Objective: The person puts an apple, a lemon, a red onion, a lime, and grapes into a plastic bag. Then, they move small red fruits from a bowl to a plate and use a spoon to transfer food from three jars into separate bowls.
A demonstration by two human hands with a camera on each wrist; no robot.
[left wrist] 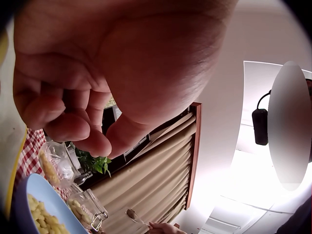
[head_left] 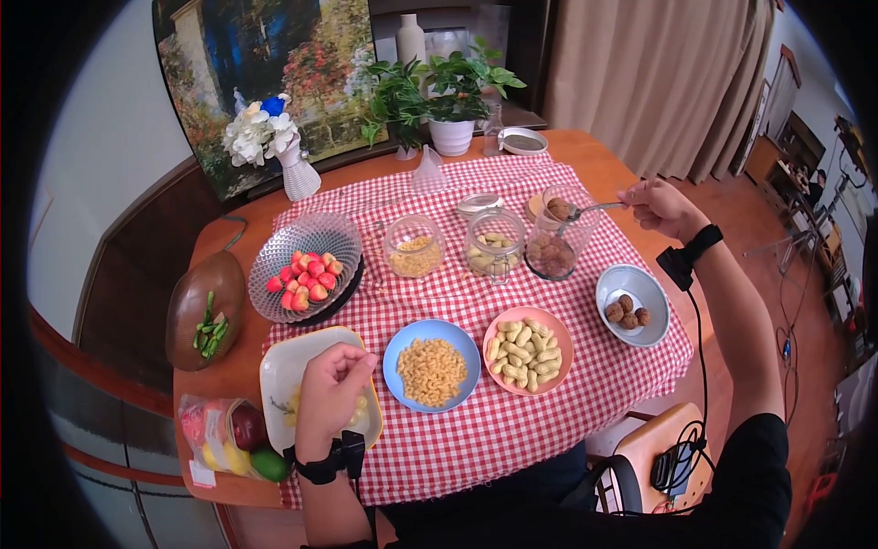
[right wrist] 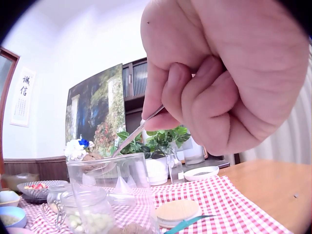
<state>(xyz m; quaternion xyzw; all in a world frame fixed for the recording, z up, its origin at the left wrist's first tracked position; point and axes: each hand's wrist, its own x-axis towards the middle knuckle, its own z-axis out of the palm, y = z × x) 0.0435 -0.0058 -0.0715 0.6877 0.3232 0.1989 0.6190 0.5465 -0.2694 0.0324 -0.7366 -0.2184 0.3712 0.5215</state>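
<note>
My right hand (head_left: pixel 660 209) pinches the handle of a metal spoon (head_left: pixel 599 207), held over a tall clear jar (head_left: pixel 574 240). In the bowl of the spoon sits a brown, rough walnut (head_left: pixel 559 209), at the jar's mouth; more walnuts (head_left: pixel 552 256) lie at the bottom of the jar. A grey-blue bowl (head_left: pixel 651 277) with several walnuts (head_left: pixel 627 312) stands near my right forearm. My left hand (head_left: pixel 333 393) hovers over a white tray with a yellow rim (head_left: pixel 274 368), fingers loosely curled with nothing in them. It partly hides the pale pieces in the tray.
A blue plate of macaroni (head_left: pixel 466 340) and a pink plate of peanuts (head_left: pixel 564 342) stand in front. Behind are a jar of pasta (head_left: pixel 430 229), a clip-top jar of peanuts (head_left: pixel 495 252) and a wooden lid (right wrist: pixel 178 210). A fruit bowl (head_left: pixel 274 240) stands left.
</note>
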